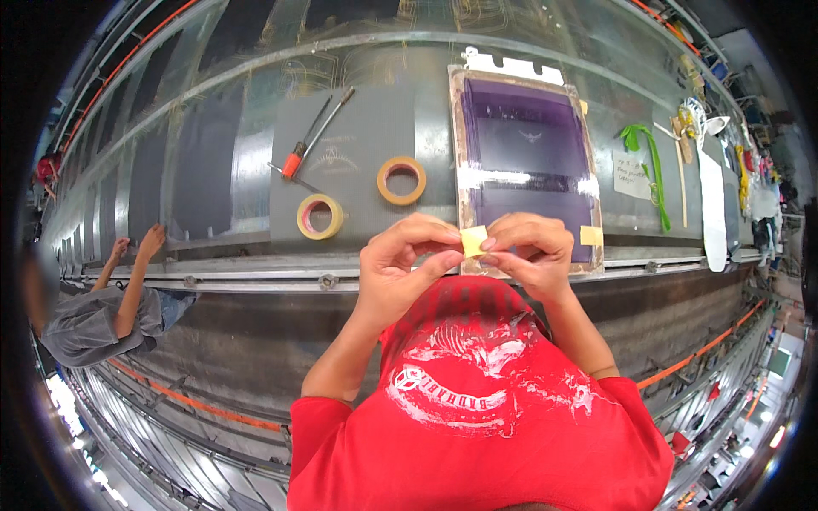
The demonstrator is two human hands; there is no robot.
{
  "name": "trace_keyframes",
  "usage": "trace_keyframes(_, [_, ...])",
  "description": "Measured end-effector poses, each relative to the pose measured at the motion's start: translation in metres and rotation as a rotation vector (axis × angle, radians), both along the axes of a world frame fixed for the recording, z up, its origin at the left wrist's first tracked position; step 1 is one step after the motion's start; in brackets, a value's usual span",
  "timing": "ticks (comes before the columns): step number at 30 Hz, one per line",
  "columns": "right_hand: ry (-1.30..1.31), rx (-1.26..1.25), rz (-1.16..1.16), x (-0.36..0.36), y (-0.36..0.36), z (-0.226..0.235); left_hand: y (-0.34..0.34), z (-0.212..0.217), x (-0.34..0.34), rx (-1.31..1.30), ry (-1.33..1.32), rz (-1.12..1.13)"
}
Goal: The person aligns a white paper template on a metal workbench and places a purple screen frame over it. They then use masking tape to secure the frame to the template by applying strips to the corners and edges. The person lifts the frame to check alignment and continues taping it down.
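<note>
Between my two hands is a small yellow piece of tape (pixel 474 242), held just over the near edge of the table. My left hand (pixel 407 251) pinches its left side between thumb and fingers. On its right side, the thumb and fingers of my right hand (pixel 537 249) are closed on it too. Just beyond my hands lies a framed printing screen (pixel 528 128) with purple mesh. A yellow tape patch (pixel 590 236) sticks to its lower right corner. To the left rest an orange-brown tape roll (pixel 383 182) and a pale yellow tape roll (pixel 334 223).
A screwdriver with a red handle (pixel 291 164) lies beside other thin tools at left. On the right are a green strap (pixel 656 175), a paper note (pixel 629 177) and a long white strip (pixel 711 204). At far left another person (pixel 111 315) reaches over the table's metal rail (pixel 256 279).
</note>
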State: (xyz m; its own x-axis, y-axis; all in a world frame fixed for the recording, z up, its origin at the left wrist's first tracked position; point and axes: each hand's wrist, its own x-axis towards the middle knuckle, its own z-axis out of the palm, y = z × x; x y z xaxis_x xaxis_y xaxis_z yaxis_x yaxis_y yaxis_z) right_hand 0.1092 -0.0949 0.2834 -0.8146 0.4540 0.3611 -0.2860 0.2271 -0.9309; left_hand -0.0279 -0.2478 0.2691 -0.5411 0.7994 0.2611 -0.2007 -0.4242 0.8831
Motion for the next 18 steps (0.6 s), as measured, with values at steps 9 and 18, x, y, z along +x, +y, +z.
trace_keyframes(9, [0.068,-0.054,0.017,-0.012,-0.002,0.011,0.001,0.019,-0.001,-0.019,0.456,0.172])
trace_keyframes(18, [0.112,-0.024,0.050,-0.015,-0.002,0.020,0.005,0.022,0.008,-0.029,0.486,0.349])
